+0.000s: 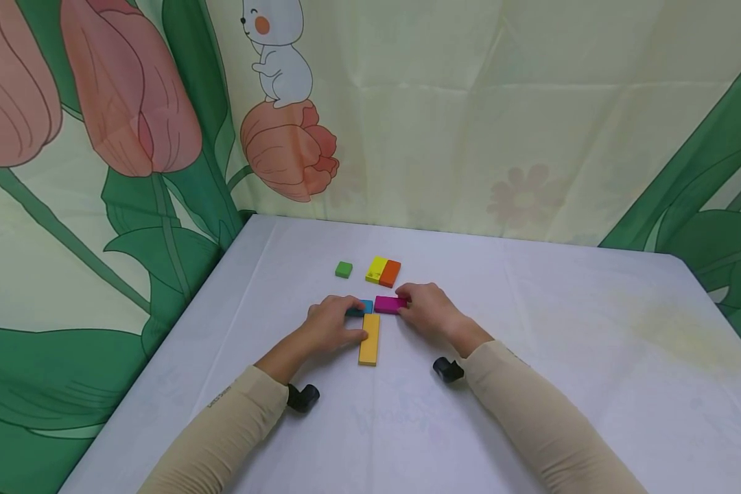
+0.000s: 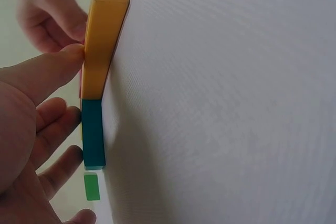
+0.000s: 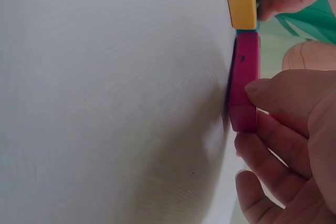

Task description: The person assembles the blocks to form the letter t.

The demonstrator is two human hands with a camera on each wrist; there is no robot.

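My left hand (image 1: pixel 330 324) reaches over a blue block (image 1: pixel 368 306), its fingertips touching it. The left thumb rests on the long yellow-orange block (image 1: pixel 368 346), whose far end meets the blue one. In the left wrist view the blue block (image 2: pixel 93 134) looks teal, and the fingers lie fairly loose along its edge. My right hand (image 1: pixel 431 312) pinches the right end of a magenta block (image 1: pixel 387 304). Thumb and fingers sit around that end in the right wrist view, where the magenta block (image 3: pixel 244 80) lies flat beside the yellow-orange block (image 3: pixel 241 1).
Beyond the hands lie a small green block (image 1: pixel 344 269), a bright yellow block (image 1: pixel 377 269) and an orange block (image 1: pixel 390 274), the last two side by side. A white cloth covers the table (image 1: pixel 568 357). A curtain printed with tulips (image 1: pixel 420 137) hangs behind it.
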